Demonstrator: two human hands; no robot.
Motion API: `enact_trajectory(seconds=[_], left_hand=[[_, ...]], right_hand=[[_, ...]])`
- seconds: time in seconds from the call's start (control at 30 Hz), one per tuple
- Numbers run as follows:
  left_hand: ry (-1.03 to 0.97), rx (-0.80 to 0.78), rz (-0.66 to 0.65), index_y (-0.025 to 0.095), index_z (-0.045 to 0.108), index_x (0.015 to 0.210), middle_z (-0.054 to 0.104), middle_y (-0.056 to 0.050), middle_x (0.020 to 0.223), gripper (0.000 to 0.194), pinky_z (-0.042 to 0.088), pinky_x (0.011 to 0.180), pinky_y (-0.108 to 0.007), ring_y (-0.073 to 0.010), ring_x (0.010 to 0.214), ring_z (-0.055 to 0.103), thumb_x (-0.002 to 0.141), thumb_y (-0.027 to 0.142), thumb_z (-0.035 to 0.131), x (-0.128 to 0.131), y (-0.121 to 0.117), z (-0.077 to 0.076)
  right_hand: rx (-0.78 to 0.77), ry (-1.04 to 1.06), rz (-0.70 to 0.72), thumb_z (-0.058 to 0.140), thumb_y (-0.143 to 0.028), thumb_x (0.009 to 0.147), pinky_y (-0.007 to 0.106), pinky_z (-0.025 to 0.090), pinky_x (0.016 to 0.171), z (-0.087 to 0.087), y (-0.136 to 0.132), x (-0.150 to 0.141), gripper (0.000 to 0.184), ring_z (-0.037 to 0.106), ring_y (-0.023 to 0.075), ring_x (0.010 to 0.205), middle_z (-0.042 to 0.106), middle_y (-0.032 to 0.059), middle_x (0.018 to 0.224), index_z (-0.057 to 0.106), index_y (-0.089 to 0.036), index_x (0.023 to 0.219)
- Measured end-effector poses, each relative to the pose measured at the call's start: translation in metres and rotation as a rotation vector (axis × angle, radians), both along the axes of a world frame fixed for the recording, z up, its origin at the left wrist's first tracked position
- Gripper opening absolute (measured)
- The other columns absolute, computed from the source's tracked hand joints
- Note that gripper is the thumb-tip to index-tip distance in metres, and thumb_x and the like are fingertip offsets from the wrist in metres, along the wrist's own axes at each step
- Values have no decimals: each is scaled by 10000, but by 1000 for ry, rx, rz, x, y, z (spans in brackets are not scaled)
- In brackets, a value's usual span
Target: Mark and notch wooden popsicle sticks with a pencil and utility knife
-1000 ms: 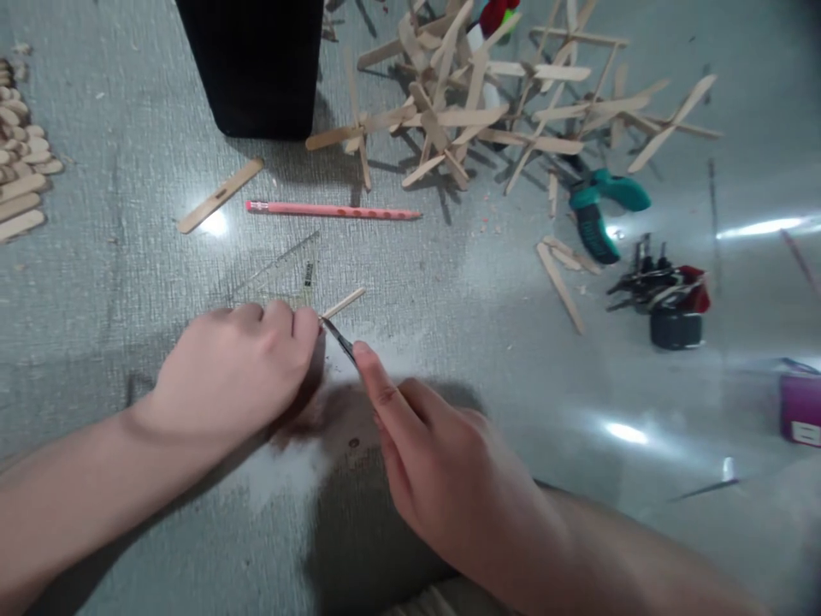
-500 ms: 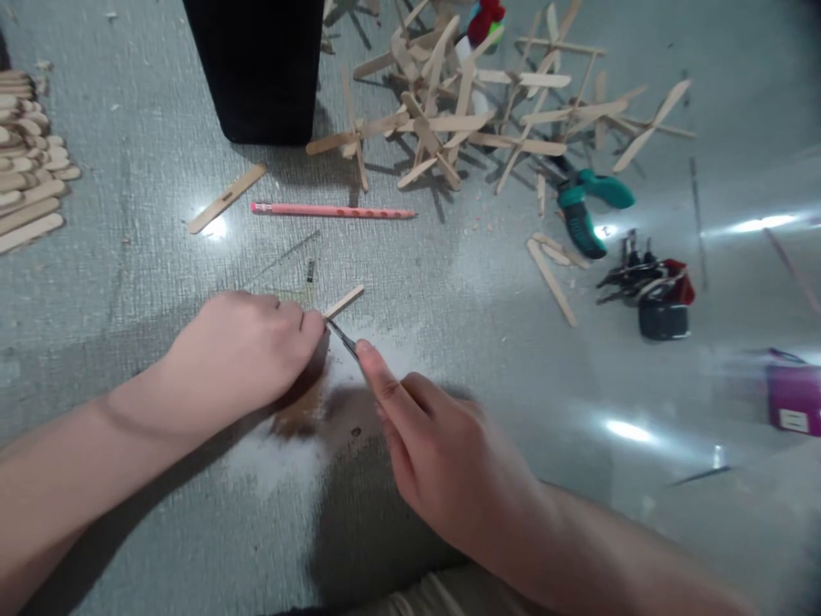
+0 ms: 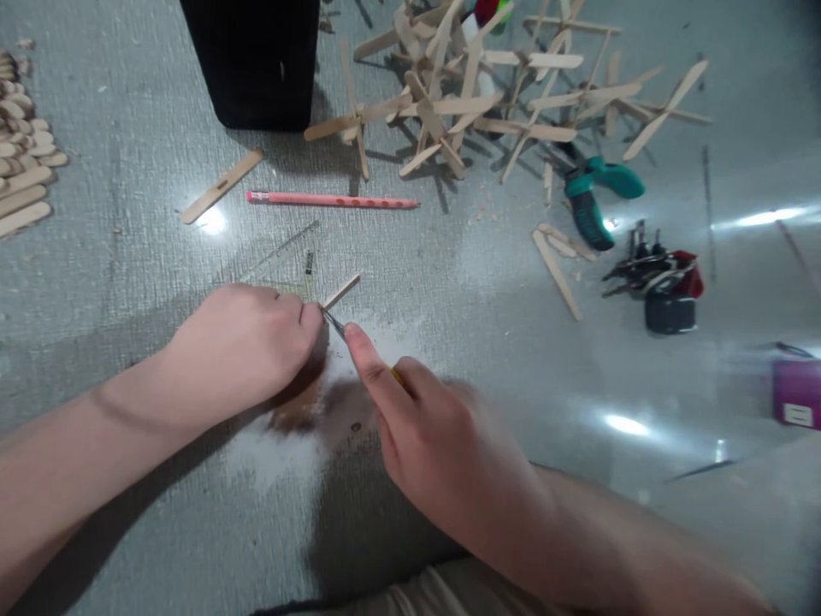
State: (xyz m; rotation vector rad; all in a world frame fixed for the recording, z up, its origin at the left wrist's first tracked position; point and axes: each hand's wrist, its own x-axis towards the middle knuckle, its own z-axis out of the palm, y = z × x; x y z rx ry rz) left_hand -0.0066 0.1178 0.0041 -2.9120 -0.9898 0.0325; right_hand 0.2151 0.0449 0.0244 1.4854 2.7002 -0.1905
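My left hand (image 3: 247, 346) is closed in a fist on the grey mat, pinning a short wooden stick (image 3: 341, 291) whose free end pokes out up and to the right. My right hand (image 3: 427, 432) is closed round a thin knife (image 3: 334, 324), forefinger stretched along its back. The blade tip touches the stick right beside my left fingertips. A clear ruler (image 3: 282, 257) lies just beyond my left hand.
A pink pencil (image 3: 332, 201) and a loose flat stick (image 3: 221, 186) lie farther back. A black box (image 3: 253, 60) stands at the top, with a heap of glued stick crosses (image 3: 487, 94) beside it. Teal pliers (image 3: 593, 201), black clips (image 3: 654, 282), a purple box (image 3: 795, 393) right; stacked sticks (image 3: 26, 171) left.
My right hand has crept forward and left, bringing the blade closer to my left fingertips. The left hand stays on the stick. The view shifted slightly.
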Motion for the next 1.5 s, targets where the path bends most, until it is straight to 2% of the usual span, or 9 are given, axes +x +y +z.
enact_trajectory(seconds=[0.17,0.23,0.37,0.5,0.77,0.93,1.1,1.27,1.5], left_hand=[[-38,60,-42,212,524,700,507,30,580,283,296,504,-312,-165,490,500,894,30,427,1,0,0],[23,21,-14,200,552,733,556,20,619,261,329,535,-300,-168,543,549,886,16,446,1,1,-1],[-11,-36,39,206,562,698,522,9,555,241,242,478,-320,-184,462,500,884,94,457,3,1,-4],[28,-94,125,199,557,711,518,17,550,248,192,500,-302,-157,475,458,866,74,409,6,-1,0],[98,-139,135,198,520,726,548,39,608,288,230,526,-281,-141,521,526,909,40,363,9,1,10],[93,-128,136,205,500,744,546,37,620,270,250,526,-283,-151,530,539,903,33,365,6,-1,5],[-43,-26,22,215,483,699,482,28,559,250,229,505,-304,-157,462,492,847,55,361,1,1,-6],[-29,-20,-5,215,483,689,461,25,562,241,187,524,-296,-154,474,460,846,67,375,1,2,-6],[-4,-45,112,210,488,696,452,22,561,233,146,512,-280,-140,470,402,845,84,359,5,-3,-5]], right_hand=[[-22,2,2,444,-114,932,289,260,452,-2,8,-1,652,396,110,464,554,-12,739,456,-177,1580],[-4,-2,4,427,-111,940,288,267,446,-5,9,-2,642,385,114,459,560,-7,747,459,-178,1578],[-4,19,-2,433,-113,947,277,317,442,-10,8,-2,649,396,123,481,568,-4,774,419,-181,1593],[-22,48,-17,427,-111,969,267,360,449,-13,5,1,646,429,127,504,568,-6,788,374,-181,1609],[7,69,-10,421,-102,983,301,388,454,-14,-1,4,596,450,147,498,552,-12,755,399,-142,1578],[-26,94,10,399,-144,991,296,378,459,-14,0,4,597,451,142,513,551,-2,762,389,-108,1587],[-11,102,28,387,-102,968,303,381,462,-13,3,4,594,456,153,506,556,1,754,392,-89,1562],[14,60,24,383,-105,989,318,351,452,-11,7,-1,568,430,153,485,568,8,760,437,-110,1555],[0,82,15,408,-105,1001,319,356,456,-14,8,2,571,443,153,487,543,-6,768,418,-143,1571]])
